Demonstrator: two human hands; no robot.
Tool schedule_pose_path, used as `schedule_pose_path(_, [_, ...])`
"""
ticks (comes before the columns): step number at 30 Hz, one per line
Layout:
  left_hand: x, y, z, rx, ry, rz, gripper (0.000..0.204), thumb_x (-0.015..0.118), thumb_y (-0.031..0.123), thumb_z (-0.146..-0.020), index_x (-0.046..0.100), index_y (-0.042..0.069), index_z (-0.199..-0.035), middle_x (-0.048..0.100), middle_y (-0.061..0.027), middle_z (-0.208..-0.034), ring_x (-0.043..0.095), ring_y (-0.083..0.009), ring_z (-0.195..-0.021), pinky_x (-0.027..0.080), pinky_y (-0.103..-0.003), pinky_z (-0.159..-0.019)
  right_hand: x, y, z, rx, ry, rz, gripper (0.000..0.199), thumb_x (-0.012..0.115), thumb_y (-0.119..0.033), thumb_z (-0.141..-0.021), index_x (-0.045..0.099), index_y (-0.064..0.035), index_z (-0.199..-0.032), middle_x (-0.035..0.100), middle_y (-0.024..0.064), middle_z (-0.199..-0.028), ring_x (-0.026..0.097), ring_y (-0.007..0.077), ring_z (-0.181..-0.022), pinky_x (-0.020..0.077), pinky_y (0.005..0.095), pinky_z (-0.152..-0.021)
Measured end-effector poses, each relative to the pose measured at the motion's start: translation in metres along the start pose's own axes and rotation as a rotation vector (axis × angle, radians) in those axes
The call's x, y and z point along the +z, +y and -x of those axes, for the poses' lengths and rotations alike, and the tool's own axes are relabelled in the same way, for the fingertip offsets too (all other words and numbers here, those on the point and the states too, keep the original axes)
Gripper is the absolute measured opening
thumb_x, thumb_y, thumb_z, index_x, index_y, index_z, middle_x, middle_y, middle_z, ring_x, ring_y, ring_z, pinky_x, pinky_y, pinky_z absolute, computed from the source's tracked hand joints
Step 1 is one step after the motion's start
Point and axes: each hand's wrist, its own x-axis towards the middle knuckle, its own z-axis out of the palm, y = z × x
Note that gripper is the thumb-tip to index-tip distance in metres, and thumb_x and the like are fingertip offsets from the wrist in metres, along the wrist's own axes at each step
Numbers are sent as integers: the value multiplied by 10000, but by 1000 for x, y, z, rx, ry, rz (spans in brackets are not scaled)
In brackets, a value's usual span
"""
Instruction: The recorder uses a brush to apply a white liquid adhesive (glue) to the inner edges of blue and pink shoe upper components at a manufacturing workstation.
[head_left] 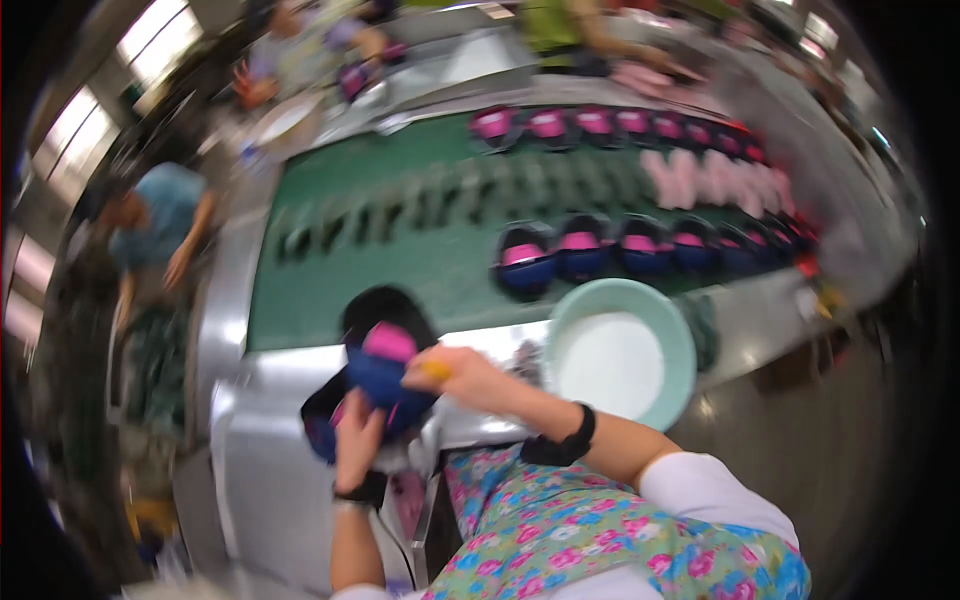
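Two navy, black and pink pieces that look like slippers are at the near edge of the green belt. My left hand [358, 440] grips the slipper [372, 372] from its near side, thumb up. A second slipper [318, 430] lies against it, partly covered. My right hand [455, 378] is closed around a small yellow tool [436, 370] at the slipper's right side. Blur and my fingers hide the tool's working end. To the right of this hand stands a pale green basin [690, 375] with a white inside.
A green belt [330, 285] carries rows of similar slippers [525, 262], dark green pieces [440, 195] and pink pieces [680, 180]. A metal rim [225, 300] borders it. One person [165, 215] works at the left; others are across the belt. A round tub [285, 125] stands far left.
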Motion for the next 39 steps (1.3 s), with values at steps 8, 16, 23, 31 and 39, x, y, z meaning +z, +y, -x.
schedule_pose_path(8, [126, 131, 14, 138, -237, 261, 578, 605, 78, -832, 341, -30, -1336, 513, -186, -1218, 516, -269, -1128, 428, -374, -958, -99, -75, 112, 38, -170, 42, 290, 561, -245, -918, 479, -10, -768, 456, 99, -647, 466, 160, -626, 378, 334, -588])
schedule_pose_path(16, [168, 163, 42, 71, -400, 227, 551, 582, 61, -839, 349, -37, -1328, 494, -187, -1246, 531, -271, -1112, 452, -385, -931, -128, -112, 180, 115, -23, 177, 217, 535, -226, -907, 540, -17, -850, 568, 156, -747, 568, 283, -726, 430, 377, -662])
schedule_pose_path(23, [146, 177, 77, -61, -387, 258, 527, 562, 45, -845, 355, -43, -1321, 477, -187, -1271, 544, -273, -1099, 474, -394, -906, -176, -93, 227, 211, 639, 429, 230, 528, -283, -930, 629, -86, -989, 586, 102, -913, 573, 242, -884, 447, 337, -804])
schedule_pose_path(31, [110, 162, 109, 39, -1117, 413, 249, 595, 49, -841, 572, -73, -1057, 579, -166, -1199, 582, -215, -983, 471, -331, -857, -223, -5, 283, 656, 906, 308, 285, 675, -283, -833, 697, -1, -807, 630, 37, -639, 547, 65, -552, 433, 223, -509])
schedule_pose_path(39, [93, 157, 126, -489, -819, 665, 512, 707, 51, -781, 483, -19, -1236, 561, -51, -1123, 537, -143, -1015, 442, -299, -880, -208, 70, 287, 562, 736, 494, 208, 726, -197, -736, 706, -32, -861, 669, 137, -722, 656, 251, -665, 510, 318, -645])
